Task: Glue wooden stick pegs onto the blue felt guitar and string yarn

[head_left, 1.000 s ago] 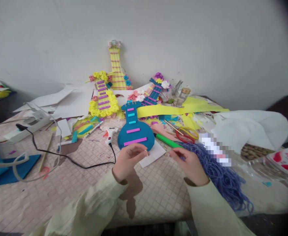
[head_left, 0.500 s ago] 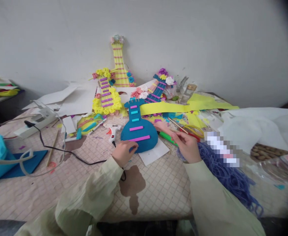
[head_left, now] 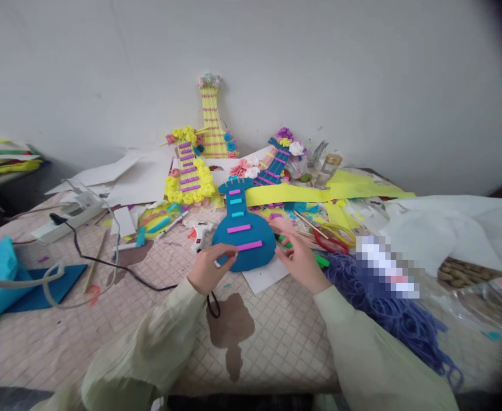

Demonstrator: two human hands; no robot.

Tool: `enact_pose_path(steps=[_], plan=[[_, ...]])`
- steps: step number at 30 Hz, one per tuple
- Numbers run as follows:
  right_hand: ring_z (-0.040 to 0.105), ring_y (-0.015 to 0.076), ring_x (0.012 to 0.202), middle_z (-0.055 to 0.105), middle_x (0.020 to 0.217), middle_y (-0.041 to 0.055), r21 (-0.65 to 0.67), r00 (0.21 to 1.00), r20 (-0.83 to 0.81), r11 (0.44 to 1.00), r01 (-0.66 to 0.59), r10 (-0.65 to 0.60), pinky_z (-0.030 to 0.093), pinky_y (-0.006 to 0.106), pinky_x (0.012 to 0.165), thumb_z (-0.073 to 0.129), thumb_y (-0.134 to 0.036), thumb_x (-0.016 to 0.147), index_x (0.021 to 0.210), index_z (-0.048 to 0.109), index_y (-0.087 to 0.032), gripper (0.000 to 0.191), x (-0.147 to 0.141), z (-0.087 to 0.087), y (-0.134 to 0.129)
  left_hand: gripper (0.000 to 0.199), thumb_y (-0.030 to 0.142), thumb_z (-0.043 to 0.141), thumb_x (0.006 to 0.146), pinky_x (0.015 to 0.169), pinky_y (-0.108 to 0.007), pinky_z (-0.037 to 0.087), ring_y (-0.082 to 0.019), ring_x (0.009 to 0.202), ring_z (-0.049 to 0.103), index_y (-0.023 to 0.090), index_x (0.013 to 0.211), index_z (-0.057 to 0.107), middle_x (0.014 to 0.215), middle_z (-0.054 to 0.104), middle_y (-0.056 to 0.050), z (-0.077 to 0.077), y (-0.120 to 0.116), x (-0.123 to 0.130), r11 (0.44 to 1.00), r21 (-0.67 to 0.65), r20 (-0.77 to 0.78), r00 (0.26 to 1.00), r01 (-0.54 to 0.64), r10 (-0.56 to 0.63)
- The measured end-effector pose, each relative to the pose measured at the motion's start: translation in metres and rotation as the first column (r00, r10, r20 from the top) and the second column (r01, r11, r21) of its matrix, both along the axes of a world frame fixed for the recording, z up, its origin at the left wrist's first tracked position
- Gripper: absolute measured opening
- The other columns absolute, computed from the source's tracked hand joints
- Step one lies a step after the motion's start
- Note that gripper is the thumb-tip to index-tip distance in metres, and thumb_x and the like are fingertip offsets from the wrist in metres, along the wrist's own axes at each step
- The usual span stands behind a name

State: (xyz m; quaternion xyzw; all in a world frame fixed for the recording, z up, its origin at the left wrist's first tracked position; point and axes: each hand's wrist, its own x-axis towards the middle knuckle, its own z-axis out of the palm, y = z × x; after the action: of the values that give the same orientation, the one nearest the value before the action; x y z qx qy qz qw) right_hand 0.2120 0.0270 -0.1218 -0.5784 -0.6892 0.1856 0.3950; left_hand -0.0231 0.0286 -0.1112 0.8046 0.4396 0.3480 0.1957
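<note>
A blue guitar-shaped cutout (head_left: 249, 222) lies mid-table, with purple and light-blue strips across its neck and body. At its lower left edge, my left hand (head_left: 212, 264) is closed in a pinch; whatever its fingertips hold is too small to name. My right hand (head_left: 300, 260) is at the cutout's right edge, fingers apart, with nothing visible in them. Left of the cutout lies a white glue gun (head_left: 201, 235). White paper (head_left: 261, 279) shows under the lower edge of the cutout.
Decorated paper guitars (head_left: 187, 171) stand along the wall. Blue-violet yarn (head_left: 388, 308) lies at right, near red and yellow scissors (head_left: 334, 238). A power strip (head_left: 68, 220) and cables are at left. Yellow paper (head_left: 293, 194) stretches behind the cutout.
My right hand has moved left to the cutout's edge, and its fingers have spread. My left hand stays by the lower left edge. The whole view has shifted slightly.
</note>
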Motion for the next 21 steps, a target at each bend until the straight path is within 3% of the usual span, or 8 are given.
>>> enact_pose_path(steps=[3,6,9,13,21], plan=[[0.054,0.0123,0.061,0.06,0.081,0.0038,-0.038,0.985,-0.087,0.988,-0.153,0.149,0.047,0.025,0.057,0.049,-0.033,0.079,0.103,0.056,-0.019,0.029,-0.023,0.015,-0.015,0.018,0.019,0.051,0.078,0.064,-0.02,0.049,-0.011,0.071,0.062,0.018,0.093,0.061,0.083,0.067,-0.003,0.014,-0.019,0.001,0.996,-0.08,0.093,0.995,0.049,-0.041],[0.055,0.0122,0.063,0.061,0.078,0.0021,-0.097,0.917,-0.273,0.94,-0.328,0.292,0.046,0.024,0.057,0.054,-0.034,0.078,0.095,0.061,-0.021,0.022,-0.044,0.021,-0.033,0.022,0.015,0.056,0.073,0.063,-0.021,0.049,-0.01,0.066,0.062,0.016,0.095,0.056,0.075,0.066,-0.002,0.018,-0.037,0.01,0.969,-0.234,0.175,0.984,0.082,-0.042],[0.054,0.0125,0.062,0.061,0.075,0.0027,-0.043,0.905,-0.303,0.944,-0.326,0.299,0.045,0.025,0.059,0.057,-0.032,0.077,0.079,0.064,-0.019,0.015,-0.056,0.017,-0.045,0.015,0.015,0.059,0.069,0.059,-0.021,0.048,-0.01,0.061,0.06,0.017,0.083,0.052,0.067,0.063,0.001,0.016,-0.044,0.02,0.954,-0.29,0.199,0.98,0.074,-0.016],[0.054,0.0138,0.064,0.061,0.073,0.0031,-0.036,0.923,-0.245,0.948,-0.316,0.298,0.045,0.026,0.059,0.058,-0.03,0.077,0.078,0.063,-0.019,0.013,-0.055,0.009,-0.05,0.013,0.018,0.061,0.069,0.055,-0.02,0.047,-0.009,0.056,0.058,0.018,0.074,0.049,0.062,0.059,0.004,0.012,-0.044,0.026,0.951,-0.306,0.158,0.987,0.05,-0.001],[0.054,0.0134,0.068,0.057,0.072,0.0009,-0.108,0.946,-0.121,0.943,-0.315,0.302,0.043,0.026,0.063,0.041,-0.023,0.085,0.078,0.051,-0.019,0.013,-0.033,0.003,-0.051,0.014,0.017,0.061,0.071,0.066,-0.023,0.048,-0.012,0.069,0.062,0.019,0.083,0.054,0.074,0.066,0.002,0.006,-0.046,0.035,0.954,-0.29,0.119,0.992,0.077,-0.044]])
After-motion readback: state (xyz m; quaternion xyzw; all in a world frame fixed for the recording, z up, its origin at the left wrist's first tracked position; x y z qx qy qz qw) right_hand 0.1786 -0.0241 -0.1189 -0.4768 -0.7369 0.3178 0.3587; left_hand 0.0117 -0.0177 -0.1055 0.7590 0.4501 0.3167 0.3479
